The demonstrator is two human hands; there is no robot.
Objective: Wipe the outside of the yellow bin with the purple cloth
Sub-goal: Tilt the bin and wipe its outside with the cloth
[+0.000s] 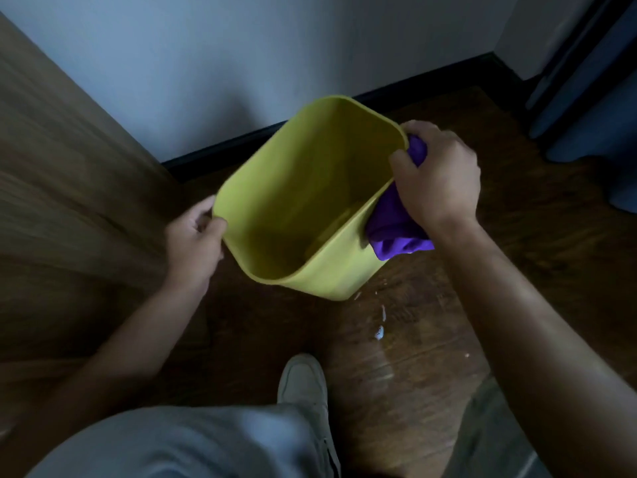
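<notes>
— What's in the hands?
— The left hand point(193, 238) grips the near-left rim of the yellow bin point(303, 201), thumb hooked over the edge. The right hand point(437, 177) holds a bunched purple cloth point(393, 225) against the bin's right outer wall, just below the rim.
— Is the bin upright?
— Tilted, its open mouth turned toward the camera; the inside looks bare.
— And around it?
— Dark wooden floor point(431, 339) with a few white scraps point(379, 331) just beside the bin's near corner. A white shoe point(303, 377) and grey trouser legs point(179, 443) show below. A pale wall point(206, 63) with a dark skirting board point(220, 151) stands behind, and a wooden panel point(51, 167) on the left.
</notes>
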